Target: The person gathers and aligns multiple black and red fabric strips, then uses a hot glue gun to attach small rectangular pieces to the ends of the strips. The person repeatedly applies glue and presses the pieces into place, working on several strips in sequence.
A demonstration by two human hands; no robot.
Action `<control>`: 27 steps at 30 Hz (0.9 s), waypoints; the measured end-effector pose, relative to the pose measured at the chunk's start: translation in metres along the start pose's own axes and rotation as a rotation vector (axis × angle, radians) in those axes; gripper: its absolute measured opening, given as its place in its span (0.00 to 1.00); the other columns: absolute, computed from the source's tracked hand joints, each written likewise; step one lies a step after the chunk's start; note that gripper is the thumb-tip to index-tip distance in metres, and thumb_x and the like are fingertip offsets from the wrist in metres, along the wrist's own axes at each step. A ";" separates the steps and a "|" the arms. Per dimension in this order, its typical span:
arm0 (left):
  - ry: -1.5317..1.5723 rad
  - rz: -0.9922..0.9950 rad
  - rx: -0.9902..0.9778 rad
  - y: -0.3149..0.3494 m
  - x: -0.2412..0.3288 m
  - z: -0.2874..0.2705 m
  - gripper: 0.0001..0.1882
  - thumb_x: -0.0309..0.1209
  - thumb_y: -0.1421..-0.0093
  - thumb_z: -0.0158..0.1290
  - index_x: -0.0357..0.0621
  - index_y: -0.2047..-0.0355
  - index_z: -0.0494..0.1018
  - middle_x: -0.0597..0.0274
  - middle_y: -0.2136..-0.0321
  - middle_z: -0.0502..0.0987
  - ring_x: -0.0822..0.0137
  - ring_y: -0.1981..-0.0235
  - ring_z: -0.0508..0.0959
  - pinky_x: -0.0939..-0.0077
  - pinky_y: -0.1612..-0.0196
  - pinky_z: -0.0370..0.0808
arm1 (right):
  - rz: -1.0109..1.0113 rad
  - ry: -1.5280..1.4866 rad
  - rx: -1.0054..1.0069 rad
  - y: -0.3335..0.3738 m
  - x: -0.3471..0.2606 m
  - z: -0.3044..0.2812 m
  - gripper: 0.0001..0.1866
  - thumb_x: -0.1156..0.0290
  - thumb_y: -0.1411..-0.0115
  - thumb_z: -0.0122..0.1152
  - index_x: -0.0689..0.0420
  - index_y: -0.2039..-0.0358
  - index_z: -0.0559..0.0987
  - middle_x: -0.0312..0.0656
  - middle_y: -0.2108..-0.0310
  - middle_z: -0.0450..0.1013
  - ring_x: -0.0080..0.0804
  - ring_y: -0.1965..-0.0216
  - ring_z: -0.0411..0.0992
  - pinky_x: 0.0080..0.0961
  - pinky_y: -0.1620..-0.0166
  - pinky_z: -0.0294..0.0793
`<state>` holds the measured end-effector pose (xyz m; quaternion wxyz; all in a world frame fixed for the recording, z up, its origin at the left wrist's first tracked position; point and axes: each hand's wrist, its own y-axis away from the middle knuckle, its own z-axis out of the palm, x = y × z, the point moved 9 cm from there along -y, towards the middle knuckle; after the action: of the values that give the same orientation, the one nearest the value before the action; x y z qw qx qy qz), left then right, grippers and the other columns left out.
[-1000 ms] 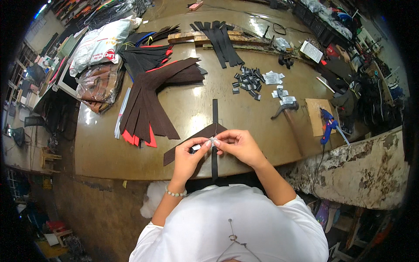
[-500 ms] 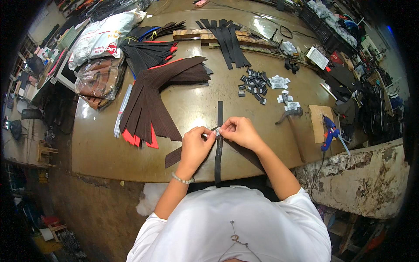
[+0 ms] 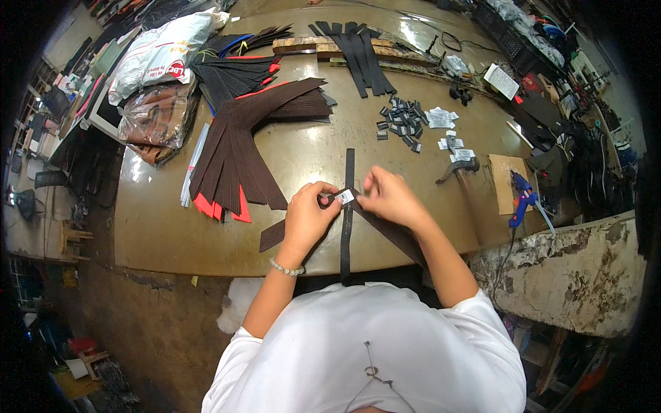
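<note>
A V-shaped dark brown strip [image 3: 389, 234] lies in front of me, its peak between my hands. On that peak sits a small white label [image 3: 346, 197]. My left hand [image 3: 308, 215] pinches the brown strip at the label's left edge, the thumb on top. My right hand [image 3: 394, 199] hovers just right of the label, fingers curled, with a gap between thumb and forefinger and nothing visible in them. Running front to back across the middle is a narrow black strap [image 3: 345, 244], partly covered by the brown strip.
Stacked brown strips [image 3: 237, 155] with red ones fan out at left, near black strips [image 3: 237, 79] and a white plastic bag [image 3: 158, 58]. Small black tags [image 3: 401, 122] and white labels [image 3: 441, 118] lie beyond my hands. A blue glue gun [image 3: 523, 196] rests on cardboard [image 3: 504, 175] at right.
My right hand has come off the white label and moved up and to the right, its fingers parting. The label now shows more fully. My left hand keeps its pinch.
</note>
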<state>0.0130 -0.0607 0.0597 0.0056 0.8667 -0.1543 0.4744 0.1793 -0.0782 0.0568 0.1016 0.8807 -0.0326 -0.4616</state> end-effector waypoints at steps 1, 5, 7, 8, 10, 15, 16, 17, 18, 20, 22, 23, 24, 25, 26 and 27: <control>0.006 0.004 0.011 0.000 0.000 -0.001 0.11 0.31 0.50 0.63 0.41 0.67 0.79 0.61 0.79 0.74 0.70 0.78 0.72 0.74 0.73 0.70 | 0.023 0.040 -0.066 0.010 0.001 0.003 0.15 0.71 0.51 0.68 0.61 0.69 0.70 0.46 0.81 0.74 0.34 0.80 0.75 0.31 0.74 0.72; 0.036 -0.054 -0.013 0.003 -0.005 0.002 0.09 0.30 0.50 0.62 0.43 0.68 0.79 0.60 0.78 0.75 0.68 0.75 0.74 0.73 0.71 0.71 | 0.124 0.059 -0.244 0.046 0.006 0.037 0.16 0.66 0.49 0.68 0.61 0.72 0.70 0.50 0.82 0.72 0.44 0.75 0.76 0.35 0.71 0.72; 0.017 -0.019 -0.027 0.003 -0.001 0.003 0.08 0.30 0.49 0.61 0.45 0.68 0.78 0.59 0.77 0.74 0.63 0.74 0.76 0.70 0.69 0.72 | 0.031 0.131 -0.147 0.049 -0.007 0.048 0.16 0.67 0.51 0.68 0.61 0.71 0.69 0.52 0.82 0.72 0.50 0.74 0.75 0.36 0.68 0.72; -0.027 -0.005 -0.027 0.004 0.000 0.003 0.06 0.30 0.49 0.61 0.45 0.69 0.79 0.59 0.77 0.74 0.62 0.74 0.76 0.69 0.69 0.72 | -0.059 0.216 -0.052 0.051 -0.015 0.045 0.14 0.72 0.50 0.65 0.60 0.70 0.68 0.52 0.77 0.72 0.53 0.71 0.74 0.37 0.67 0.72; -0.007 0.010 -0.017 0.005 0.001 0.002 0.07 0.29 0.49 0.62 0.43 0.69 0.80 0.59 0.76 0.75 0.65 0.75 0.75 0.72 0.71 0.71 | -0.213 0.151 0.110 0.047 -0.029 0.037 0.12 0.76 0.50 0.62 0.60 0.67 0.69 0.52 0.72 0.72 0.54 0.69 0.73 0.38 0.67 0.72; -0.008 0.002 -0.019 0.006 -0.001 0.003 0.08 0.30 0.48 0.62 0.44 0.68 0.81 0.58 0.76 0.76 0.67 0.76 0.75 0.74 0.71 0.71 | -0.419 0.016 0.096 0.007 -0.025 0.009 0.09 0.83 0.49 0.59 0.63 0.65 0.76 0.46 0.68 0.73 0.38 0.69 0.77 0.33 0.68 0.77; -0.024 0.006 -0.018 0.006 0.000 0.002 0.07 0.30 0.48 0.62 0.44 0.68 0.81 0.58 0.76 0.75 0.66 0.76 0.76 0.72 0.71 0.72 | -0.324 -0.108 0.022 -0.004 -0.014 0.010 0.08 0.83 0.47 0.58 0.64 0.65 0.76 0.44 0.68 0.73 0.36 0.70 0.77 0.30 0.69 0.78; -0.040 0.012 -0.015 0.006 0.002 0.001 0.07 0.31 0.48 0.61 0.45 0.68 0.81 0.59 0.76 0.75 0.64 0.76 0.76 0.71 0.70 0.72 | -0.232 -0.239 -0.039 -0.015 -0.005 0.012 0.07 0.83 0.46 0.58 0.65 0.66 0.77 0.43 0.68 0.72 0.33 0.72 0.77 0.27 0.71 0.79; -0.061 0.006 -0.015 0.006 0.002 0.001 0.07 0.31 0.48 0.61 0.45 0.69 0.82 0.59 0.76 0.75 0.63 0.76 0.76 0.69 0.70 0.73 | -0.189 -0.388 -0.113 -0.021 -0.001 0.014 0.06 0.83 0.45 0.57 0.66 0.66 0.78 0.42 0.68 0.72 0.30 0.73 0.78 0.24 0.72 0.80; -0.044 -0.015 -0.019 0.005 0.002 0.001 0.07 0.31 0.48 0.61 0.45 0.69 0.82 0.59 0.76 0.75 0.63 0.76 0.76 0.69 0.71 0.73 | -0.075 -0.412 -0.149 -0.031 0.006 0.019 0.06 0.83 0.44 0.56 0.66 0.65 0.77 0.42 0.68 0.72 0.29 0.76 0.77 0.21 0.75 0.80; -0.032 -0.028 -0.012 0.005 0.002 0.000 0.08 0.31 0.49 0.63 0.46 0.67 0.82 0.60 0.78 0.74 0.68 0.78 0.74 0.74 0.73 0.70 | -0.055 -0.425 -0.162 -0.034 0.005 0.022 0.07 0.84 0.43 0.55 0.67 0.64 0.77 0.43 0.67 0.72 0.29 0.78 0.77 0.20 0.77 0.80; -0.037 -0.018 0.001 0.005 0.004 -0.001 0.08 0.31 0.49 0.63 0.46 0.67 0.82 0.61 0.78 0.74 0.67 0.78 0.74 0.73 0.73 0.70 | -0.071 -0.412 -0.148 -0.033 0.004 0.022 0.07 0.85 0.44 0.55 0.67 0.64 0.77 0.44 0.67 0.72 0.29 0.79 0.77 0.20 0.78 0.80; -0.047 -0.023 0.000 0.005 0.004 -0.001 0.09 0.32 0.49 0.63 0.47 0.67 0.82 0.61 0.78 0.74 0.67 0.78 0.74 0.73 0.73 0.70 | -0.070 -0.386 -0.119 -0.032 0.005 0.021 0.07 0.85 0.44 0.55 0.67 0.64 0.77 0.44 0.67 0.72 0.29 0.79 0.77 0.20 0.78 0.79; -0.061 -0.031 -0.002 0.006 0.004 0.000 0.09 0.32 0.49 0.63 0.47 0.67 0.82 0.61 0.78 0.74 0.67 0.78 0.74 0.73 0.73 0.70 | -0.095 -0.385 -0.129 -0.030 0.003 0.021 0.07 0.86 0.44 0.55 0.67 0.65 0.77 0.44 0.69 0.72 0.29 0.79 0.77 0.20 0.78 0.79; -0.095 -0.022 -0.010 0.006 0.005 0.001 0.10 0.33 0.49 0.63 0.49 0.66 0.82 0.61 0.78 0.73 0.66 0.78 0.75 0.72 0.73 0.71 | -0.103 -0.372 -0.124 -0.028 0.005 0.020 0.07 0.86 0.45 0.54 0.67 0.65 0.78 0.44 0.70 0.72 0.29 0.79 0.77 0.20 0.79 0.79; -0.134 -0.014 -0.016 0.007 0.007 0.002 0.11 0.35 0.49 0.63 0.50 0.64 0.81 0.62 0.77 0.73 0.64 0.77 0.76 0.71 0.73 0.72 | -0.192 -0.390 -0.115 -0.028 -0.001 0.017 0.08 0.86 0.45 0.54 0.67 0.65 0.78 0.43 0.72 0.73 0.29 0.79 0.77 0.20 0.79 0.79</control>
<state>0.0163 -0.0695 0.0630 0.0054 0.8974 -0.1522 0.4141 0.1640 -0.0530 0.0422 0.0991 0.7667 0.0586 -0.6316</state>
